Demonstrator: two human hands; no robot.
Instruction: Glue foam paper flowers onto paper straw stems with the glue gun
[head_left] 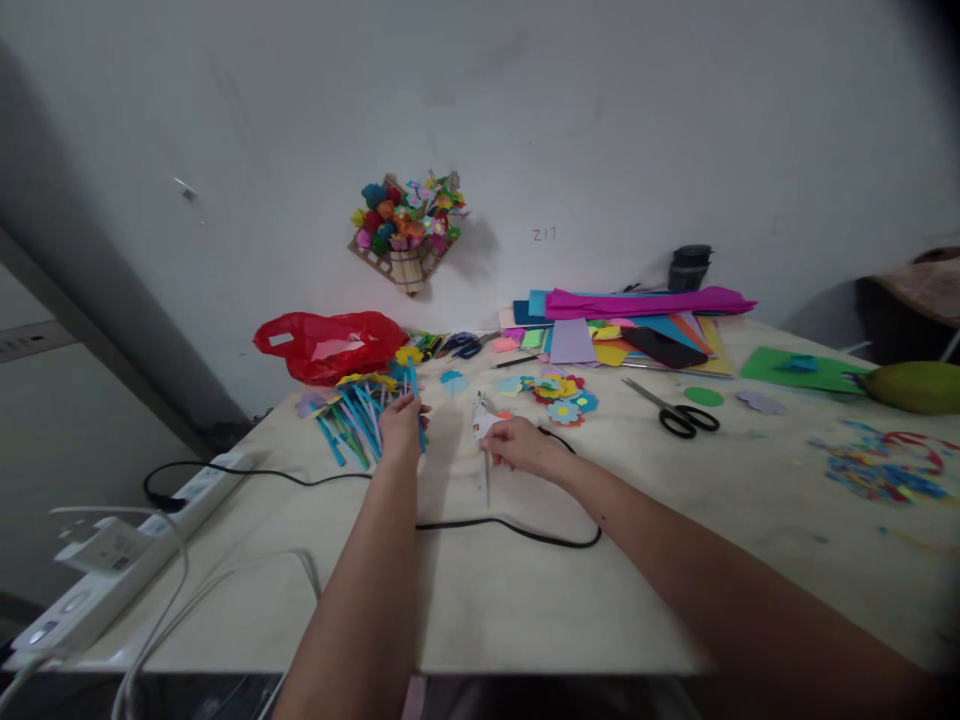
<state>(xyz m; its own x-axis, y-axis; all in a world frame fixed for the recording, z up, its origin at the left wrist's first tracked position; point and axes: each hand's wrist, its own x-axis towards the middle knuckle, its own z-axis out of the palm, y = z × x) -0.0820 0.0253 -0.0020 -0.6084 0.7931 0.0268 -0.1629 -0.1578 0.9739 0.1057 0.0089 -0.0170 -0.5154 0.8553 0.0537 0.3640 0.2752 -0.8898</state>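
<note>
My left hand (403, 430) is closed around the blue stem of a paper flower with a yellow head (409, 356), held upright. Right beside it lies a pile of paper flowers on blue, green and lilac stems (352, 415). In the middle of the table, my right hand (517, 445) has its fingers closed at a white hot glue gun (481, 415), whose tip points away from me. A pale glue stick (487, 485) extends from its rear toward me. Just beyond are loose paper flower shapes (564, 410) in several colours, and a blue one (453, 380).
Black-handled scissors (679, 415) lie to the right, near paper scraps (885, 470). Coloured sheets (645, 303) and a red plastic bag (330, 345) line the back. A black cord (517, 530) crosses the table; a power strip (165, 530) runs along the left edge.
</note>
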